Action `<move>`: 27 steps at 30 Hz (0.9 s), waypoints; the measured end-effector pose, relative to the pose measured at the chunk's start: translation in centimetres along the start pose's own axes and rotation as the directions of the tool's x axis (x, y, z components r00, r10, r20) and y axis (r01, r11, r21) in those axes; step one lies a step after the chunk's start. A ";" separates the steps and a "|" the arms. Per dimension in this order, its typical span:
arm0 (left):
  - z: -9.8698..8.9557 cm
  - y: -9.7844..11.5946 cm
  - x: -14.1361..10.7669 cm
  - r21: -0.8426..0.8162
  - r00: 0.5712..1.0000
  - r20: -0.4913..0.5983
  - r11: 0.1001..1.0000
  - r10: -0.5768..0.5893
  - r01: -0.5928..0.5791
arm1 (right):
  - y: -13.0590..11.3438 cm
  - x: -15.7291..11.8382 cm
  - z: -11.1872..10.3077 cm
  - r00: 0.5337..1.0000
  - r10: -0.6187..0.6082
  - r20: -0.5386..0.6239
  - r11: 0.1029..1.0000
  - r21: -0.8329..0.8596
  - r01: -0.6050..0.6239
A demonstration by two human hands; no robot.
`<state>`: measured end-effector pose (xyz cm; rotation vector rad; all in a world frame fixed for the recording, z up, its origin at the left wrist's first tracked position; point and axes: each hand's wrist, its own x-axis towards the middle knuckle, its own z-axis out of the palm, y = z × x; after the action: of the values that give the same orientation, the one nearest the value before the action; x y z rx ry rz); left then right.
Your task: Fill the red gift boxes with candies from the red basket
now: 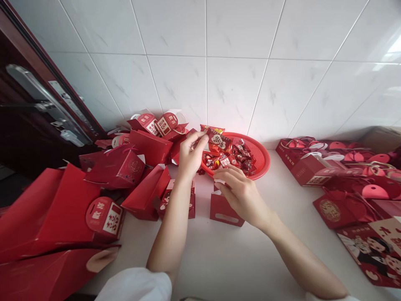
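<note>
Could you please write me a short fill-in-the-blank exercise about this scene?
The basket holding the wrapped sweets is coloured ____.
The wall behind it is covered with pale ____.
The box with a slot is nearest the person's ____ hand.
The door handle is at the picture's far ____.
Missing words: red; tiles; right; left.

White tiled wall [232,92], dark door [19,125], metal handle [39,88]

Pale veined wall tiles [175,29] meet a dark door [21,113] with metal handle [34,85].
</note>
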<state>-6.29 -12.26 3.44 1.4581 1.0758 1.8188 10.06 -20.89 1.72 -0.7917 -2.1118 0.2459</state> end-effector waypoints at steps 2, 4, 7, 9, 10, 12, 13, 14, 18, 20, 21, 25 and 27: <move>-0.1 0.0 0.0 0.013 1.000 -0.007 1.000 0.024 -0.024 | 0.4 -0.1 0.5 0.998 -0.058 0.036 0.990 -0.128 0.062; -0.2 0.1 0.0 0.029 0.999 0.001 0.999 0.040 -0.040 | 0.7 -0.1 0.4 0.995 -0.073 0.061 0.974 -0.210 0.084; -0.3 0.1 0.0 0.035 0.999 0.012 0.998 0.043 -0.044 | 0.8 0.1 -1.1 0.998 -0.068 -0.007 0.984 -0.168 0.066; -0.2 0.2 -0.1 0.034 0.999 0.013 0.999 0.031 -0.031 | 0.7 0.3 -2.6 0.993 0.012 -0.118 0.996 -0.082 -0.022; -0.2 0.2 -0.1 0.035 1.000 0.018 0.999 0.025 -0.025 | 0.7 0.3 -3.3 0.980 0.076 -0.184 0.996 -0.041 -0.085; 0.1 0.4 -0.3 0.038 0.999 0.047 0.999 0.017 -0.019 | 0.8 0.4 -4.4 0.931 0.204 -0.303 0.979 0.044 -0.200; 0.2 0.5 -0.4 0.038 0.997 0.071 0.999 0.015 -0.018 | 1.0 0.4 -4.8 0.905 0.252 -0.343 0.968 0.089 -0.236; 0.4 0.7 -0.6 0.039 0.995 0.101 0.999 0.014 -0.018 | 1.2 0.4 -5.0 0.885 0.288 -0.365 0.957 0.134 -0.256; 1.4 1.5 -1.5 0.059 0.974 0.224 0.997 0.035 -0.049 | 2.1 0.6 -4.4 0.867 0.362 -0.343 0.921 0.274 -0.276; 1.7 1.9 -2.0 0.083 0.959 0.277 0.993 0.059 -0.085 | 2.4 0.9 -3.9 0.862 0.390 -0.323 0.903 0.319 -0.289; 1.7 2.2 -2.2 0.093 0.950 0.305 0.991 0.066 -0.099 | 2.5 1.0 -3.7 0.857 0.406 -0.316 0.892 0.341 -0.296; 1.3 2.8 -2.3 0.114 0.917 0.393 0.985 0.073 -0.127 | 2.3 1.0 -4.5 0.840 0.444 -0.311 0.864 0.396 -0.310; 0.7 2.8 -1.9 0.132 0.921 0.380 0.981 0.085 -0.144 | 2.0 0.7 -5.7 0.882 0.395 -0.257 0.890 0.344 -0.298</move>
<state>-4.95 -15.11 4.92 1.9045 0.9714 1.4698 15.06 -19.46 4.82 -0.9586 -1.5674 0.5746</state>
